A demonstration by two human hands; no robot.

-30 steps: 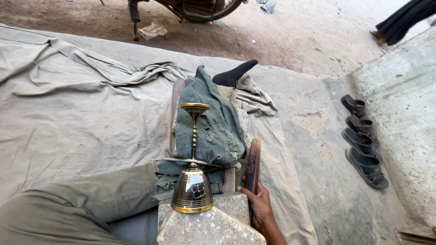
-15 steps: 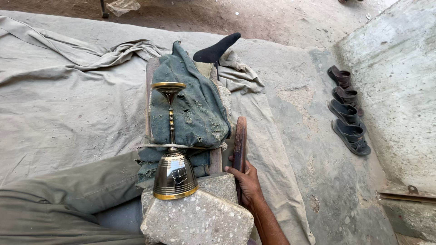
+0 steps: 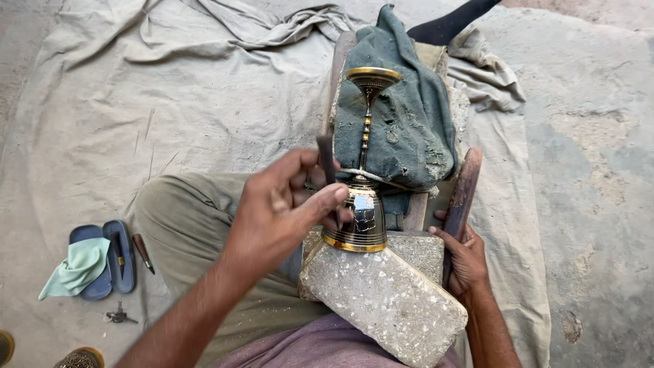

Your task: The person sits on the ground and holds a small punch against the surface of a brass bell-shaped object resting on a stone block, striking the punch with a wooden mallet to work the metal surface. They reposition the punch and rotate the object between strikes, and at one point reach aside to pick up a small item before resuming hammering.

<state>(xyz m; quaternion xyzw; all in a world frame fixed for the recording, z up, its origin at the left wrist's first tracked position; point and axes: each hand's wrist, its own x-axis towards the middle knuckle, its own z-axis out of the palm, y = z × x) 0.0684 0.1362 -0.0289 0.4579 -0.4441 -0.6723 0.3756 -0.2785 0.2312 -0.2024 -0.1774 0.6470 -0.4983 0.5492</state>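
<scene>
A brass, black-banded ornate stand with a bell-shaped base [image 3: 355, 221] and a cup-shaped top lies lengthwise on a cloth-covered frame. My left hand [image 3: 283, 204] is raised beside the base, fingers closed on a thin dark metal tool [image 3: 327, 160] that points up. My right hand [image 3: 464, 255] grips the lower end of a long reddish-brown wooden stick [image 3: 463, 194] to the right of the frame. A grey speckled stone block [image 3: 381, 300] rests on my lap under the base.
A dusty teal cloth [image 3: 409, 129] covers the frame. A beige tarp [image 3: 170, 102] spreads over the ground. At the left lie blue sandals [image 3: 112, 262] with a mint rag [image 3: 78, 266], a small tool [image 3: 143, 252] and keys [image 3: 119, 315]. Bare concrete lies to the right.
The camera tilted down and closer. My left hand has come into view holding the thin tool near the brass base. My right hand stays on the wooden stick.
</scene>
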